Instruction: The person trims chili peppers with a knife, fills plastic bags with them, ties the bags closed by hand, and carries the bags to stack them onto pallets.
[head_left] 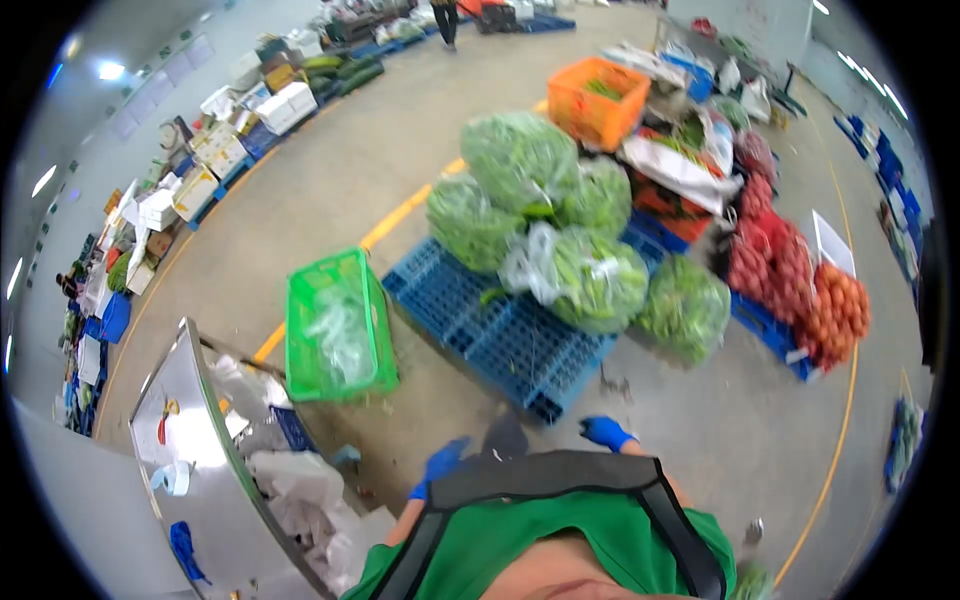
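My left hand [443,463], in a blue glove, hangs low beside my body, near the dark shoe; its fingers are too blurred to make out. On the other side, my right hand [607,432], also gloved in blue, is held over the floor just below the corner of the blue pallet [480,320], with nothing seen in it. Several clear bags of green vegetables [520,160] are piled on the pallet. One more bag of greens [684,310] leans at its right edge. A green crate [380,345] with clear plastic inside stands left of the pallet.
A metal table [210,480] at the lower left bears scissors and a blue glove, with white bags beside it. Behind the pallet is an orange crate [598,103]. Red net sacks [768,262] and orange ones [835,312] lie at the right. A person [445,20] stands far off.
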